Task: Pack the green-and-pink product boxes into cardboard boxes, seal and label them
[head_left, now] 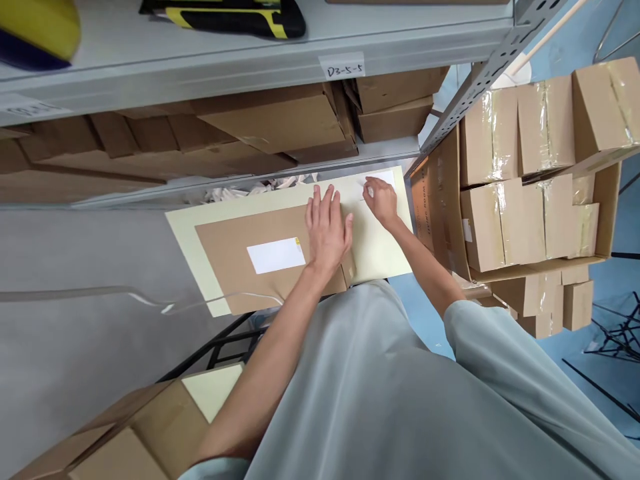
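My left hand lies flat with fingers stretched out on the right end of a flat brown cardboard package. The package carries a white label and rests on a pale yellow board. My right hand is curled with fingertips pinched at the edge of a white paper slip near the board's far right corner. Shredded white paper filler shows just beyond the board.
A grey metal shelf tagged D3-5-5 hangs overhead with brown cartons beneath it. A large open carton of taped small boxes stands at the right. More cartons sit at lower left. Blue floor is at right.
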`<state>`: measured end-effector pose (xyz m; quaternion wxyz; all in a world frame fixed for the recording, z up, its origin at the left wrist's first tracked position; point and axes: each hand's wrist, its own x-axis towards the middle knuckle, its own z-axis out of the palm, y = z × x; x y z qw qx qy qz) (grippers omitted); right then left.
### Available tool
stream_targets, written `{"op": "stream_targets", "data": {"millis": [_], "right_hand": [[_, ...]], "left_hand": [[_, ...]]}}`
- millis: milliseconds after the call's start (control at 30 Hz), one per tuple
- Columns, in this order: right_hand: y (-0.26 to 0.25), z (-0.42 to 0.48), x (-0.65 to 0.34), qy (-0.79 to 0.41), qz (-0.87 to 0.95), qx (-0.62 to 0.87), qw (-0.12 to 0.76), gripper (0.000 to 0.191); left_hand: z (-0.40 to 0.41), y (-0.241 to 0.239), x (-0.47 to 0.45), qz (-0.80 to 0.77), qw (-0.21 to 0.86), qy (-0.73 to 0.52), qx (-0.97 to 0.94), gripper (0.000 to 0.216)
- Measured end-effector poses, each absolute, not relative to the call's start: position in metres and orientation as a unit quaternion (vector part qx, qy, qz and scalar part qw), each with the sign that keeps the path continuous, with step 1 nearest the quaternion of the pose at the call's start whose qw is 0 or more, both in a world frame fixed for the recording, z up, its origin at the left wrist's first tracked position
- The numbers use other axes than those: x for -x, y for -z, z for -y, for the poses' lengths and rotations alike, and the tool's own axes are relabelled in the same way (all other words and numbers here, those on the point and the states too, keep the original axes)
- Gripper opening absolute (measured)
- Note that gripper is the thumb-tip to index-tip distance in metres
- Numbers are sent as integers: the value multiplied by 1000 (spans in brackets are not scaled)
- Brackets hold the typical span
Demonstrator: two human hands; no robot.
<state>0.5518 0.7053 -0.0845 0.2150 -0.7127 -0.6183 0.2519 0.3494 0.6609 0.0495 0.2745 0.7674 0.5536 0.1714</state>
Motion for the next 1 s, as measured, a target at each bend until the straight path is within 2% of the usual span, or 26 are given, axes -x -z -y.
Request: {"op": "stream_targets", "data": {"millis": [167, 367, 567, 800, 1000], "right_hand": [[78, -713, -589, -240, 479, 740, 406, 18], [88, -705, -656, -316, 277, 734, 534, 40], [96, -684, -683, -316, 167, 743, 566, 43], [110, -677, -684, -318, 114, 759, 557, 40], [116, -670, -678, -338, 19, 768, 543, 21]], "left_hand": [[-696, -27, -393, -469, 297, -53, -830, 64], [-730, 11, -450, -388, 318, 99, -859, 79], [-754, 26, -487, -374, 313, 175, -855, 84], [-754, 44, -498, -358, 294, 220, -858, 92], [-751, 45, -501, -364, 270, 240, -859, 103]]}}
